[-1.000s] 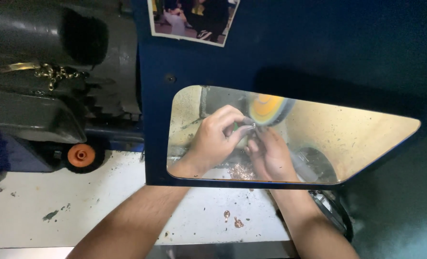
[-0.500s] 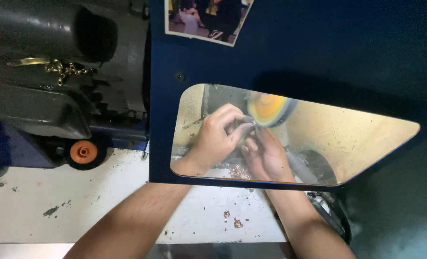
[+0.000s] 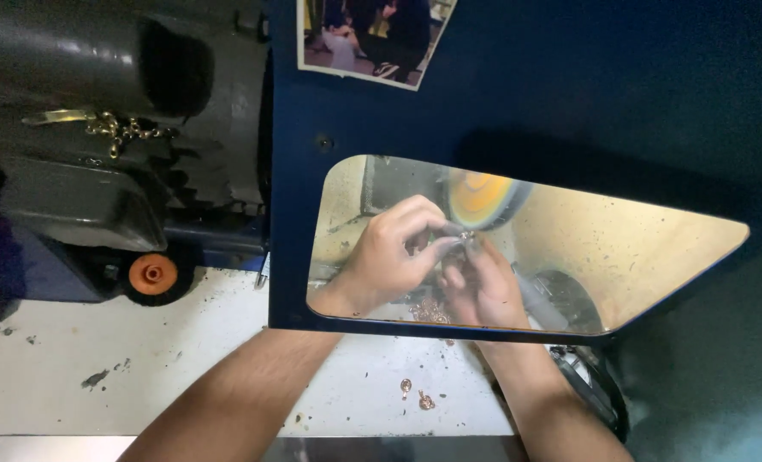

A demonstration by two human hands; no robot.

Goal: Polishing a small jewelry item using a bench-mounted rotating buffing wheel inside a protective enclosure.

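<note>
A small metal piece [image 3: 464,235] is pinched by both hands, left [image 3: 389,252] and right [image 3: 482,287], against a spinning wheel [image 3: 477,198]; fingertips could be grazed if the piece slips.

Two hands [image 3: 436,265], one buffing wheel [image 3: 481,198], one photo [image 3: 372,38], two small copper pieces [image 3: 415,393].

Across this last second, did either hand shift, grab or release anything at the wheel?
Barely anything changed. Both the left hand and right hand stay together behind the blue guard's window, pinching a small metal piece against the orange wheel. Nothing was let go. Only the camera view drifted slightly.
</note>
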